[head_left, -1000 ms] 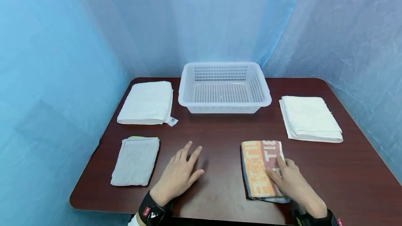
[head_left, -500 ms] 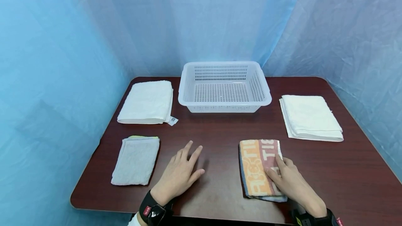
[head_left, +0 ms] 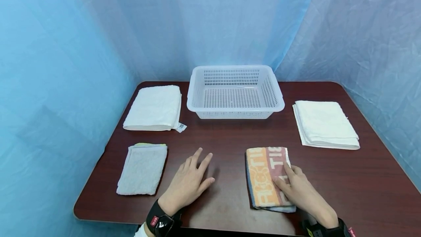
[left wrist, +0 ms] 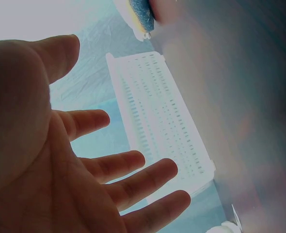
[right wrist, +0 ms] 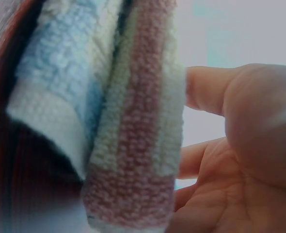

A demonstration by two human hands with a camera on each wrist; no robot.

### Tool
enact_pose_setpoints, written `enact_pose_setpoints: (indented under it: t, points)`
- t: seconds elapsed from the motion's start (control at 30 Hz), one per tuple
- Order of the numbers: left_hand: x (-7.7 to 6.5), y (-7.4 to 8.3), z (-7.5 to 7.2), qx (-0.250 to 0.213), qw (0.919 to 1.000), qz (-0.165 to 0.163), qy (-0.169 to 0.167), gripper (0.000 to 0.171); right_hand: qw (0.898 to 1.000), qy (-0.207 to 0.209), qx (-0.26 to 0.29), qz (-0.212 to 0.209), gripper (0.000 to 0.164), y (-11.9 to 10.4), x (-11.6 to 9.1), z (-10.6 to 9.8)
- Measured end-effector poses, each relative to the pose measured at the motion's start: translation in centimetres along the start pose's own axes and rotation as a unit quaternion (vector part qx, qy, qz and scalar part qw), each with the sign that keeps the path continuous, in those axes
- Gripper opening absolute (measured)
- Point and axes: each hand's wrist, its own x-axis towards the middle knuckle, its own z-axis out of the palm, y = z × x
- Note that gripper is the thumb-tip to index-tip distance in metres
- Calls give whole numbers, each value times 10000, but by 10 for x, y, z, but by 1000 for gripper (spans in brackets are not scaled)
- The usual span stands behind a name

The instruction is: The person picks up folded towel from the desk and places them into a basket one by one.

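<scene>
A folded towel [head_left: 264, 180], orange and pink with pale lettering and a blue underside, lies at the table's front right. On its right side rests my right hand [head_left: 300, 191], thumb and index finger on the upper face. In the right wrist view the towel's folded layers [right wrist: 138, 126] fill the middle, and the thumb touches the upper face; some fingertips are hidden behind it. My left hand [head_left: 185, 182] is held with fingers spread near the front middle, holding nothing. To its left is a folded pale grey-blue towel [head_left: 142, 169].
A white perforated plastic basket [head_left: 235, 114] stands at the back middle. Folded white towels flank it: one at the back left [head_left: 154, 107] with a tag, another at the right [head_left: 327, 125]. Blue sheeting [head_left: 213, 21] hangs behind the brown table [head_left: 223, 134].
The orange and pink towel has slid a little to the left along with my right hand. My left hand has stayed in place.
</scene>
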Motion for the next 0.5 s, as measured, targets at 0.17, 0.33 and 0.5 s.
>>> enact_pose_setpoints:
  t: [0.17,0.33,0.5]
  points:
    - [1,0,1,-6,10000,3,-20,68,9999,20,-86,-50,76,-2,0,1]
    - [1,0,2,-30,10000,34,-16,68,10000,12,-87,-33,76,-3,0,2]
    - [1,0,3,-17,10000,34,-29,68,9999,40,-109,-32,76,-4,1,3]
